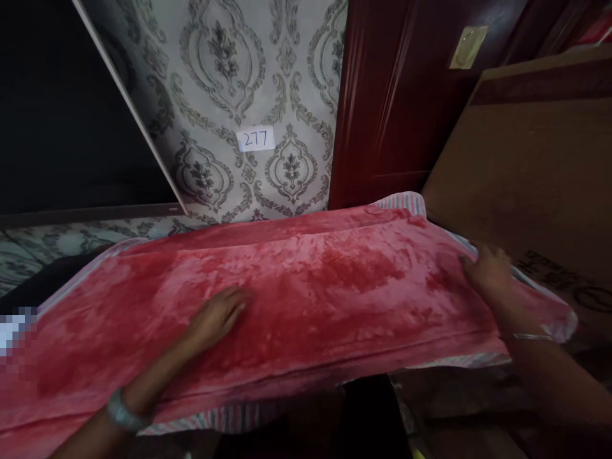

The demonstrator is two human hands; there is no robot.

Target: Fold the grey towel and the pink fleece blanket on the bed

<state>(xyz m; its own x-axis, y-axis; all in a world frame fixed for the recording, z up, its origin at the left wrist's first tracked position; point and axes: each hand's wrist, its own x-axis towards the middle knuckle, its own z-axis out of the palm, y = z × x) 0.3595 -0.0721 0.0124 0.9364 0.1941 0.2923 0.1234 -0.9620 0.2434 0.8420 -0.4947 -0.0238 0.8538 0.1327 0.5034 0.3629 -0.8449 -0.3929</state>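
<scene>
A red and pink plush blanket [306, 287] lies spread in a long folded strip, with striped edging along its border. My left hand [222, 315] rests on top of it left of the middle, fingers low on the pile, apart from any edge. A band circles the left wrist. At the blanket's far right edge, my right hand [488, 271] has its thumb on the plush and its fingers over the pale border, closed on it. That hand is somewhat blurred, and a thin bangle is on its wrist. What supports the blanket is mostly hidden beneath it.
A large cardboard box [535, 159] stands close on the right. Behind the blanket are a patterned wall with a paper label reading 277 [257, 138] and a dark red door [382, 95]. A black screen [81, 115] is at the left.
</scene>
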